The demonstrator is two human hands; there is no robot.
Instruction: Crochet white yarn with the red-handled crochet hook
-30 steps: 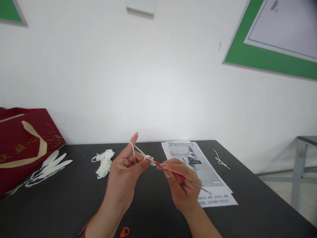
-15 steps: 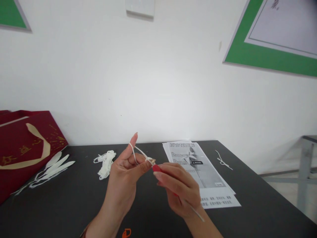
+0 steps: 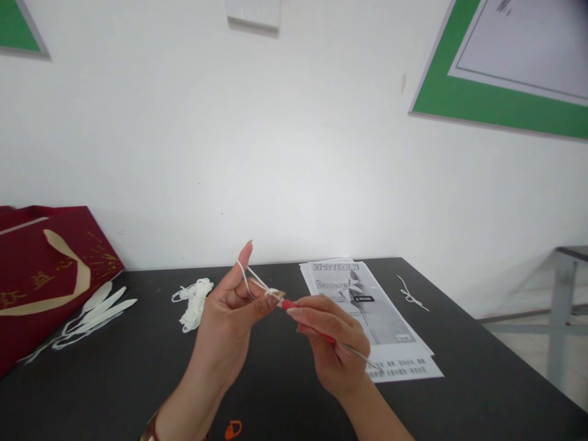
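My left hand (image 3: 234,312) pinches a small piece of white yarn work (image 3: 272,293) between thumb and middle finger. Its index finger points up with white yarn (image 3: 243,269) looped round it, running down to the pinch. Between the fingers of my right hand (image 3: 337,340) is a crochet hook (image 3: 325,334) with a red grip and a metal shaft, whose rear end sticks out past the palm. The hook's tip meets the yarn work at the left fingertips; the exact stitch is too small to make out.
A bundle of white yarn (image 3: 195,305) lies left of my hands. Beyond it are white leaf-shaped pieces (image 3: 98,312) and a dark red bag (image 3: 50,275). Printed sheets (image 3: 390,324) lie right, then a tied bit of yarn (image 3: 411,297). An orange stitch marker (image 3: 233,429) sits near the front edge.
My right hand has turned, so the hook's rear end has swung upward and more red grip shows. The left hand keeps its pinch. The whole view has shifted slightly.
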